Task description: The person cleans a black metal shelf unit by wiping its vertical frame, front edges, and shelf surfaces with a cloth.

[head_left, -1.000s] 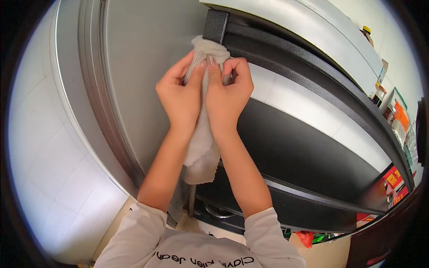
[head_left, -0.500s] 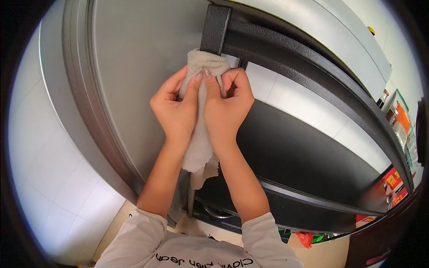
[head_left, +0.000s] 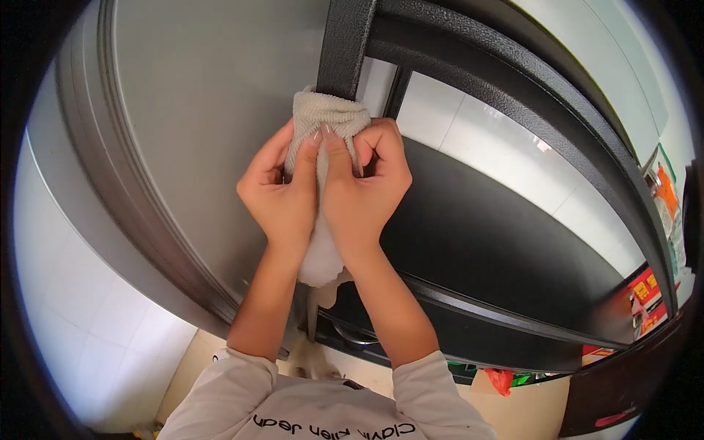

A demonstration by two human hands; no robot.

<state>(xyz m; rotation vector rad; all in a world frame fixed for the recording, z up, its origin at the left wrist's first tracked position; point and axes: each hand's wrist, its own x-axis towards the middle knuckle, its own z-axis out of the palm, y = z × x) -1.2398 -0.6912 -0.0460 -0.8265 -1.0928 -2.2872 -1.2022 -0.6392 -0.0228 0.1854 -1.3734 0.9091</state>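
Note:
A pale beige ribbed cloth (head_left: 328, 108) is wrapped around a black textured post (head_left: 343, 51) of a black rack. My left hand (head_left: 282, 187) presses the cloth from the left side, its thumb on the front and its fingers curled around. On the right side, my right hand (head_left: 367, 183) grips the same cloth, its thumb alongside the left thumb. The cloth's loose end (head_left: 320, 257) hangs down between my forearms. The part of the post inside the cloth is hidden.
Left of the post stands a large grey panel (head_left: 198, 95). To the right, the rack has a curved top rail (head_left: 506, 88) and a wide black shelf (head_left: 477, 227). Red packages (head_left: 645, 293) sit at the far right, and a red bag (head_left: 500, 381) is low down.
More of the post shows above the cloth now, as my two hands have slid down along it with the cloth. The view has shifted a little too. Both hands keep their grip.

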